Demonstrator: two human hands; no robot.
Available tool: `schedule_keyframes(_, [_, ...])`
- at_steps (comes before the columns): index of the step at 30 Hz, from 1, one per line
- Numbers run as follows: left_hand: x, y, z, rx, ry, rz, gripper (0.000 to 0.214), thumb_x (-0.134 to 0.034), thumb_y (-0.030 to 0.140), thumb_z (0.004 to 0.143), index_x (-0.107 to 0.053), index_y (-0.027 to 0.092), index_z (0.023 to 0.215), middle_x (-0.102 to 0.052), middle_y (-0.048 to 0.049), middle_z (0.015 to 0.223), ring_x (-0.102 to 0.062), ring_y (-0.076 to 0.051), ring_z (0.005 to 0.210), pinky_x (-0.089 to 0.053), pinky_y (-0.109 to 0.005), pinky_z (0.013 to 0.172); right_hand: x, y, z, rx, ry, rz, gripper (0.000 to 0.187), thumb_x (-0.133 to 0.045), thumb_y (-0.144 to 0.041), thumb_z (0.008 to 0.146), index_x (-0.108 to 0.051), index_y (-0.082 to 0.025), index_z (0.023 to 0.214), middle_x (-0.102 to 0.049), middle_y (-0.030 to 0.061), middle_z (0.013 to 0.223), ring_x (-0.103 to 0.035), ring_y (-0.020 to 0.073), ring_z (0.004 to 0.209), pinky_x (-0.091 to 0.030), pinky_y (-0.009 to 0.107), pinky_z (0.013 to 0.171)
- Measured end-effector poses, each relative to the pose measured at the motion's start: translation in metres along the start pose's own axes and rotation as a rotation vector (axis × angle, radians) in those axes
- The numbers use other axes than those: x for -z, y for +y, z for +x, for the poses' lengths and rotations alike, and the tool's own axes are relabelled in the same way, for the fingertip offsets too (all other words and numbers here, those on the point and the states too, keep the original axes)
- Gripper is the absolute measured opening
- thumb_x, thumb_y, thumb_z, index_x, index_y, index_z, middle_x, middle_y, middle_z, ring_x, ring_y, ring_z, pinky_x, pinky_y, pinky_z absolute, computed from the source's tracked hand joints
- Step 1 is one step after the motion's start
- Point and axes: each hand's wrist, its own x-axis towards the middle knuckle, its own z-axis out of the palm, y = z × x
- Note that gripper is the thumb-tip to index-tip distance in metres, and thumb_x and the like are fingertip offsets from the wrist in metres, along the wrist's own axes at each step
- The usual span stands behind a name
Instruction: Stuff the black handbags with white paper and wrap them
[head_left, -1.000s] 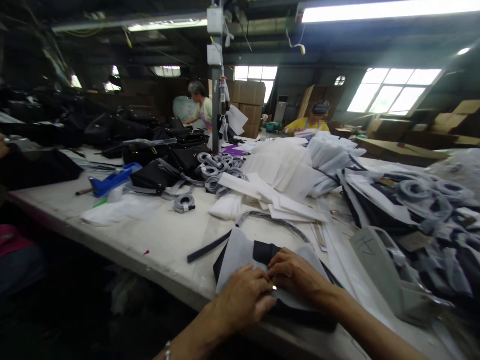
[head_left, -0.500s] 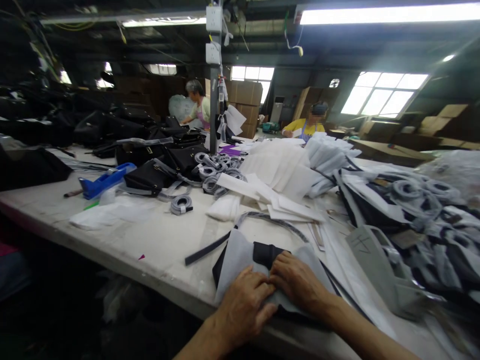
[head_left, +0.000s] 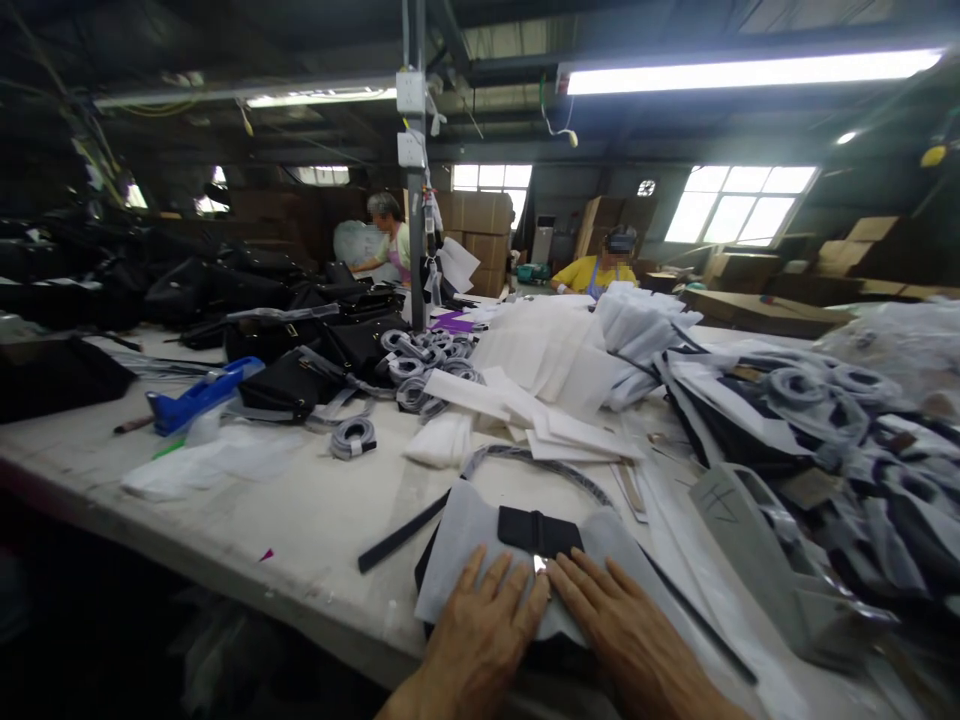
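My left hand [head_left: 484, 625] and my right hand [head_left: 622, 625] lie flat, fingers stretched out, side by side on a white fabric sheet [head_left: 465, 540] that wraps a black bag [head_left: 538, 530] at the near edge of the table. A black flap of the bag and a small shiny metal piece [head_left: 539, 563] show just beyond my fingertips. A grey strap [head_left: 540, 462] arcs behind the bag, and a dark strap [head_left: 401, 532] runs off to the left.
The white table [head_left: 315, 500] carries coiled grey straps [head_left: 420, 360], black bags [head_left: 300, 350], stacks of white sheets [head_left: 555, 350], a blue tape dispenser [head_left: 195, 395] and wrapped bags at right [head_left: 825, 420]. Two people work in the background, near cardboard boxes.
Both hands were curled, working at the middle of the wrapped bag; now they have slid back towards me and lie flat. The bag's black flap shows fully.
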Motion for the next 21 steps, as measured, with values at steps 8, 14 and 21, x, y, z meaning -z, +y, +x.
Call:
schedule_keyframes(8, [-0.032, -0.009, 0.007, -0.009, 0.265, 0.184, 0.043, -0.034, 0.035, 0.101, -0.046, 0.027, 0.142, -0.069, -0.0012, 0.115, -0.060, -0.020, 0.105, -0.040, -0.037, 0.100, -0.012, 0.013, 0.013, 0.051, 0.263, -0.246, 0.062, -0.041, -0.001, 0.073, -0.057, -0.021, 0.129, -0.069, -0.0014, 0.124, -0.067, 0.0237, 0.106, -0.058, 0.036, 0.083])
schedule_keyframes(14, [-0.040, -0.008, 0.015, 0.011, 0.486, 0.217, 0.034, -0.037, 0.030, 0.101, -0.062, 0.033, 0.124, -0.071, 0.0020, 0.103, -0.063, -0.016, 0.098, -0.028, -0.038, 0.113, -0.027, 0.024, 0.011, 0.165, 0.206, -0.248, 0.048, -0.045, -0.006, 0.083, -0.060, -0.021, 0.125, -0.071, -0.0020, 0.121, -0.071, 0.0229, 0.099, -0.060, 0.031, 0.077])
schedule_keyframes(21, [-0.070, 0.010, 0.022, 0.155, 0.653, 0.201, 0.027, -0.048, 0.031, 0.098, -0.065, 0.038, 0.118, -0.074, 0.0032, 0.085, -0.069, -0.014, 0.080, -0.050, -0.028, 0.087, 0.032, 0.063, 0.036, -0.051, -0.400, 0.488, 0.044, -0.065, -0.027, 0.084, -0.063, -0.027, 0.128, -0.068, 0.0041, 0.125, -0.067, 0.0233, 0.111, -0.054, 0.026, 0.091])
